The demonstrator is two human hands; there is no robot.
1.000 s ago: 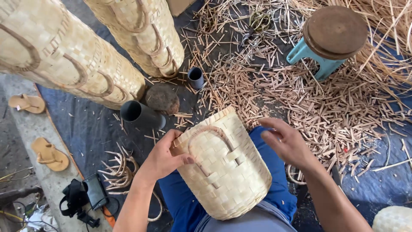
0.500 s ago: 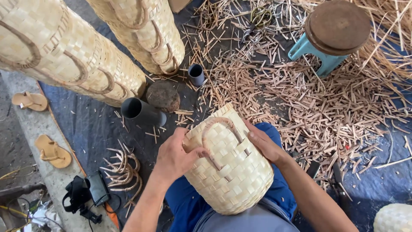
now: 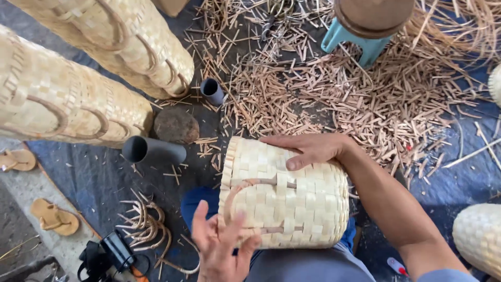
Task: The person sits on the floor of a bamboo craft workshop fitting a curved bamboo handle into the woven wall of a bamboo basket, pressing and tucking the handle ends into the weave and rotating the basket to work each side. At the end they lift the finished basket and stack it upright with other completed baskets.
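A pale woven basket with a curved cane handle lies on its side across my lap, its rim pointing left. My right hand rests flat on the basket's upper side, fingers spread, thumb pressing the weave. My left hand is at the near rim, fingers apart, touching the handle and the lower edge of the basket. Neither hand closes around anything.
Two stacks of nested woven baskets lie at the left. Two dark tubes, a round stone, a teal stool, a litter of cane offcuts, curved cane pieces, sandals and another basket surround me.
The basket has been turned from upright to lying sideways on my lap. My right hand slid onto its top and my left hand dropped to the near rim. The camera came closer.
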